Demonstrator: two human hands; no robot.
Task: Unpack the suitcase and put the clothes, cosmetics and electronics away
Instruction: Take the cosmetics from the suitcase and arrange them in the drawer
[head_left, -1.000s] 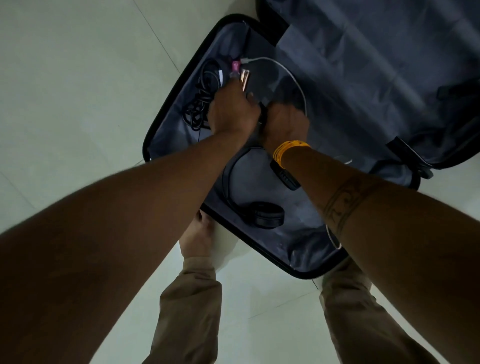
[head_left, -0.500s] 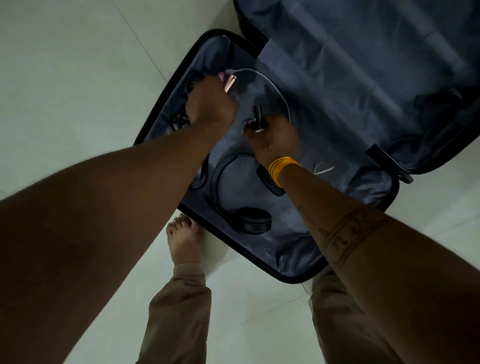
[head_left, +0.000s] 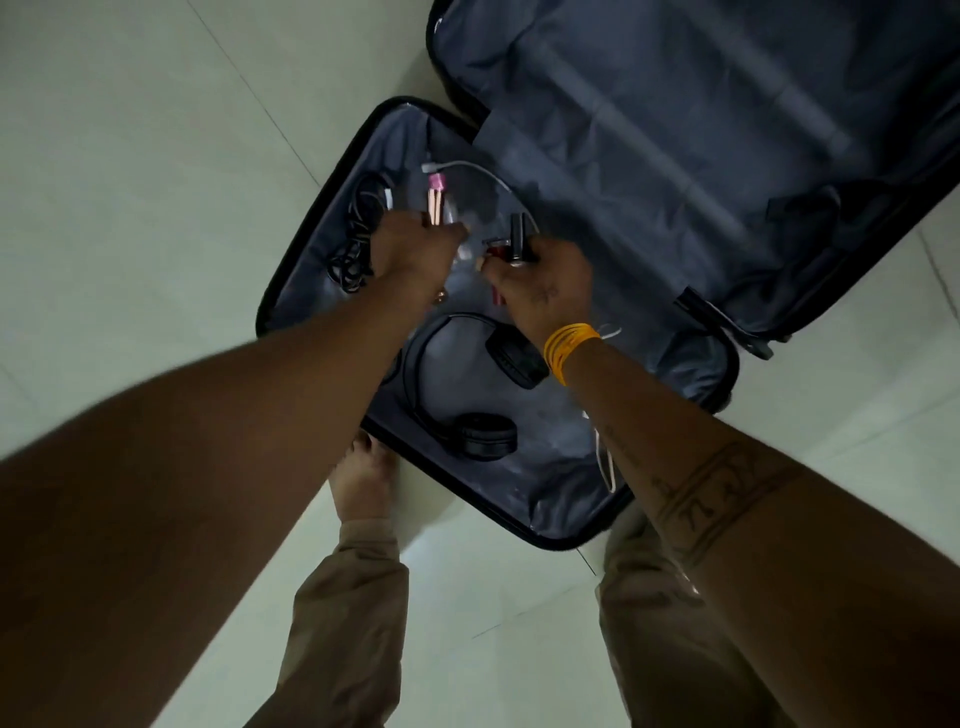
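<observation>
Left hand (head_left: 410, 249) grips pink tube (head_left: 435, 200) | right hand (head_left: 540, 283) grips dark tubes (head_left: 511, 241) | over suitcase (head_left: 311, 249)

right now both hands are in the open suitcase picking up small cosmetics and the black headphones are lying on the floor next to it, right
Not quite. The head view shows the black headphones lying inside the open suitcase, on its lining, not on the floor. The rest holds: the left hand grips a pink and gold tube, and the right hand holds small dark cosmetics.
</observation>
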